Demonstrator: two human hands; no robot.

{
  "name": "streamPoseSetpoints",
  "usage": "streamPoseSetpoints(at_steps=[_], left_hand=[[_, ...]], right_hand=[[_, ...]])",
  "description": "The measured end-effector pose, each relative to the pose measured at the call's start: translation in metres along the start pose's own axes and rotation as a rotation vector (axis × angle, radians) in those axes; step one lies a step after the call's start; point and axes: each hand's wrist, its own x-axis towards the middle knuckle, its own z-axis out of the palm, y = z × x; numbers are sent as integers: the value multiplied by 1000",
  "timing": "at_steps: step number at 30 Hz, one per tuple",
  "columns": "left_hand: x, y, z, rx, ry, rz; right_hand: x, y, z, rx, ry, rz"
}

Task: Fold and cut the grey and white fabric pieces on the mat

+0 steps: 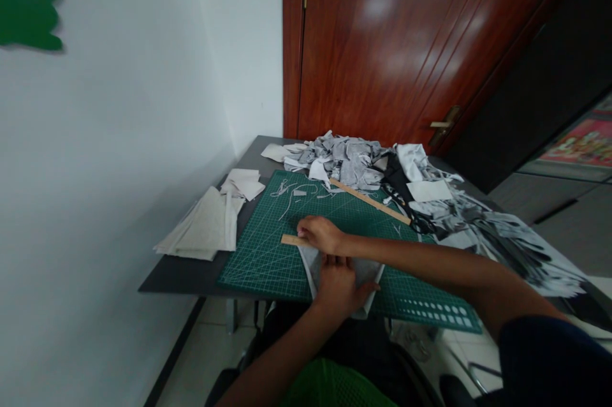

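Observation:
A piece of grey cloth with pale edges [366,270] lies on the green cutting mat [268,266], and its near end hangs past the mat's front edge. Across its far side lies a wooden ruler [289,240], mostly covered by my hands. My left hand [337,284] rests flat on the cloth, thumb spread to the right, fingertips reaching toward the ruler. My right hand [321,234] is closed just beyond it, over the ruler near its left end; whatever its curled fingers hold is hidden.
A second wooden ruler [370,200] lies diagonally farther back. Grey cloth scraps [351,158] are heaped at the back, with more strips [507,244] along the right. Cream fabric pieces [203,225] are stacked on the left. Thread bits [299,192] litter the mat. A wall borders the left.

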Motion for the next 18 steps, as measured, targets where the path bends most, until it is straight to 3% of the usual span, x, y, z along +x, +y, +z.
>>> streamPoseSetpoints(at_steps=[9, 18], left_hand=[[1, 0, 3, -7, -17, -19], [1, -1, 8, -8, 29, -9]], right_hand=[[-27, 16, -28, -59, -112, 57], [-50, 22, -41, -40, -128, 99]])
